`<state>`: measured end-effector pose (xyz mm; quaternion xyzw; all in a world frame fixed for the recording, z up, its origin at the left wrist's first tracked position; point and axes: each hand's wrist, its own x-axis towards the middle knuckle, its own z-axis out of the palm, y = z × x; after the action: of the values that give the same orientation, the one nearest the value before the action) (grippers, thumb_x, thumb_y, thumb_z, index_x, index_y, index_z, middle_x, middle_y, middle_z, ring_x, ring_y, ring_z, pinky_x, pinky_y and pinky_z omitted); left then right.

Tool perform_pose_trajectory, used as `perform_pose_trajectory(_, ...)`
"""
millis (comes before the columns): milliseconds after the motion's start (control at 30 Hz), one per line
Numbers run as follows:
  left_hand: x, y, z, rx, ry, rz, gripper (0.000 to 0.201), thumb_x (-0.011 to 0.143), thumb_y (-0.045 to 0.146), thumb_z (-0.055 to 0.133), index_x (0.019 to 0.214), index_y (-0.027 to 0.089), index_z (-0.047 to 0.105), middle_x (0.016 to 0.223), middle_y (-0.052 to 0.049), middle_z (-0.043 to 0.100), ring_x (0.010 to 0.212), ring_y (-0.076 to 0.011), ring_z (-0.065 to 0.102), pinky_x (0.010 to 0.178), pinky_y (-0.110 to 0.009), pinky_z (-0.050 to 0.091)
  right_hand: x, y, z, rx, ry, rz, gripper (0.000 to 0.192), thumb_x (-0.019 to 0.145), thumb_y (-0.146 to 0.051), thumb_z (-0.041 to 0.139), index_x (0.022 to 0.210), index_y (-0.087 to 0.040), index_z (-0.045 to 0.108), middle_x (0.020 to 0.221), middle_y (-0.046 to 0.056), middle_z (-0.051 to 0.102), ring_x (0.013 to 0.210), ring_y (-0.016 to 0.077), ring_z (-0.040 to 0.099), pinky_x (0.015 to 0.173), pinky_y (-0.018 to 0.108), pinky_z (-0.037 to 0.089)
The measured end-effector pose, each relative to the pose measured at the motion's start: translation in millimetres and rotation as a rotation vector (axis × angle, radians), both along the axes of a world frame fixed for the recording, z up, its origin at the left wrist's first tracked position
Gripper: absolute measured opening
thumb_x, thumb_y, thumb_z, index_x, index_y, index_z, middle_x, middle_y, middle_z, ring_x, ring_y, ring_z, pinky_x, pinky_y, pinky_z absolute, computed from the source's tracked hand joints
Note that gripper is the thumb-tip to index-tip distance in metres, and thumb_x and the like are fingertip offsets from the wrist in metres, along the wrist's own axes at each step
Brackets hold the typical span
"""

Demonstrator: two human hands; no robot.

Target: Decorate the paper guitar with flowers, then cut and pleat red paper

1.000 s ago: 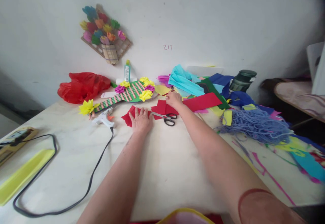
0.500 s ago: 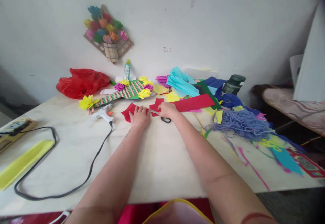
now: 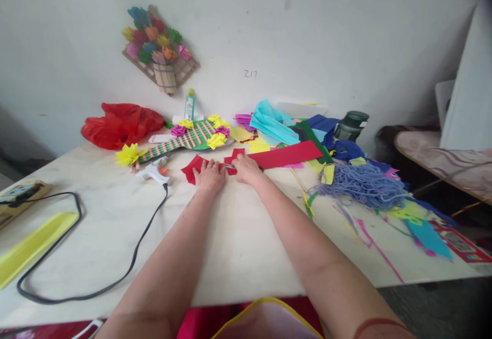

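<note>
Red felt pieces (image 3: 196, 167) lie flat on the desk (image 3: 238, 236), ragged-edged, under both hands. Left hand (image 3: 209, 176) presses palm-down on them, fingers spread. Right hand (image 3: 246, 169) rests just beside it, fingers curled over scissors (image 3: 229, 166), of which only a blade tip shows; whether it grips them I cannot tell. Beyond the right hand runs a long red strip (image 3: 288, 155). Left of the left hand sits a white glue gun (image 3: 152, 173). Both forearms reach straight forward, nearly parallel.
</note>
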<state>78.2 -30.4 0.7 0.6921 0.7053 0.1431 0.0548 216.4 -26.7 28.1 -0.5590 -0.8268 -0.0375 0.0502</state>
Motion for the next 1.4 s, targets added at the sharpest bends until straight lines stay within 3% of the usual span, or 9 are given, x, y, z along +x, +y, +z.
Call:
perform_pose_trajectory(300, 0, 0, 0.9, 0.001, -0.003, 0.000, 0.056, 0.086, 0.049, 0.021, 0.131, 0.025, 0.044, 0.145, -0.001, 0.031, 0.136, -0.0269, 0.018, 0.106, -0.060, 0.011, 9, 1, 7.1, 0.147, 0.137, -0.031, 0.041, 0.078, -0.010, 0.042, 0.116, -0.019, 0.054, 0.112, 0.011, 0.053, 0.101, 0.0233, 0.050, 0.082, 0.032, 0.042)
perform_pose_trajectory(433, 0, -1, 1.7, -0.008, 0.001, 0.001, 0.057, 0.086, 0.050, 0.021, 0.133, 0.025, 0.042, 0.145, -0.002, 0.030, 0.136, -0.0268, 0.017, 0.106, -0.059, 0.012, 24, 6, 5.9, 0.215, 0.193, -0.230, 0.042, 0.079, -0.010, 0.039, 0.118, -0.017, 0.054, 0.110, 0.013, 0.054, 0.100, 0.0241, 0.051, 0.082, 0.033, 0.041)
perform_pose_trajectory(567, 1, -2, 3.8, -0.020, 0.006, 0.002, 0.057, 0.086, 0.049, 0.021, 0.134, 0.024, 0.040, 0.146, -0.002, 0.030, 0.136, -0.0263, 0.017, 0.107, -0.059, 0.011, 39, 12, -2.3, 0.152, 0.162, -0.385, 0.039, 0.078, -0.011, 0.043, 0.113, -0.015, 0.058, 0.109, 0.015, 0.055, 0.100, 0.0258, 0.051, 0.082, 0.034, 0.041)
perform_pose_trajectory(733, 1, -2, 4.0, -0.029, 0.010, 0.006, 0.059, 0.085, 0.050, 0.020, 0.134, 0.023, 0.039, 0.146, -0.001, 0.029, 0.136, -0.0258, 0.017, 0.107, -0.059, 0.011, 33, 11, -5.9, 0.197, 0.141, -0.249, 0.035, 0.083, -0.021, 0.043, 0.115, -0.018, 0.058, 0.109, 0.013, 0.057, 0.105, 0.0264, 0.047, 0.088, 0.038, 0.035)
perform_pose_trajectory(900, 1, -1, 2.0, -0.019, 0.008, 0.011, 0.059, 0.085, 0.050, 0.021, 0.133, 0.023, 0.040, 0.146, -0.001, 0.029, 0.136, -0.0259, 0.018, 0.107, -0.059, 0.012, 18, 8, -9.5, 0.130, 0.124, -0.099, 0.040, 0.084, -0.041, 0.046, 0.118, -0.023, 0.056, 0.119, 0.009, 0.055, 0.110, 0.0240, 0.043, 0.094, 0.037, 0.032)
perform_pose_trajectory(1133, 0, -1, 2.4, -0.028, -0.005, 0.005, 0.058, 0.085, 0.050, 0.020, 0.133, 0.024, 0.040, 0.146, -0.001, 0.029, 0.136, -0.0265, 0.017, 0.107, -0.059, 0.011, 18, 16, -21.5, 0.176, 0.144, -0.035, 0.029, 0.086, -0.025, 0.041, 0.093, -0.022, 0.069, 0.104, 0.008, 0.062, 0.103, 0.0232, 0.047, 0.090, 0.035, 0.038)
perform_pose_trajectory(1267, 0, 1, 1.2, -0.013, -0.020, -0.003, 0.058, 0.085, 0.050, 0.021, 0.133, 0.025, 0.041, 0.146, -0.001, 0.030, 0.136, -0.0271, 0.018, 0.106, -0.060, 0.010, 19, 25, -26.2, 0.208, 0.461, -0.094, 0.024, 0.083, -0.019, 0.043, 0.086, -0.019, 0.067, 0.101, 0.010, 0.063, 0.100, 0.0221, 0.053, 0.085, 0.034, 0.042)
perform_pose_trajectory(1333, -1, 1, 0.0, -0.005, -0.031, -0.006, 0.057, 0.086, 0.050, 0.022, 0.133, 0.024, 0.042, 0.145, -0.002, 0.030, 0.136, -0.0275, 0.018, 0.106, -0.061, 0.010, 20, 31, -26.9, 0.197, 0.820, -0.149, 0.018, 0.080, -0.019, 0.045, 0.083, -0.017, 0.063, 0.090, 0.008, 0.064, 0.088, 0.0198, 0.059, 0.079, 0.033, 0.046)
perform_pose_trajectory(1400, -1, 2, -0.9, -0.001, -0.044, -0.010, 0.057, 0.085, 0.050, 0.024, 0.132, 0.023, 0.043, 0.145, -0.003, 0.031, 0.136, -0.0285, 0.018, 0.105, -0.062, 0.010, 22, 36, -26.4, 0.082, 1.238, -0.206, 0.012, 0.077, -0.019, 0.047, 0.076, -0.017, 0.058, 0.067, 0.003, 0.062, 0.068, 0.0167, 0.061, 0.066, 0.030, 0.050)
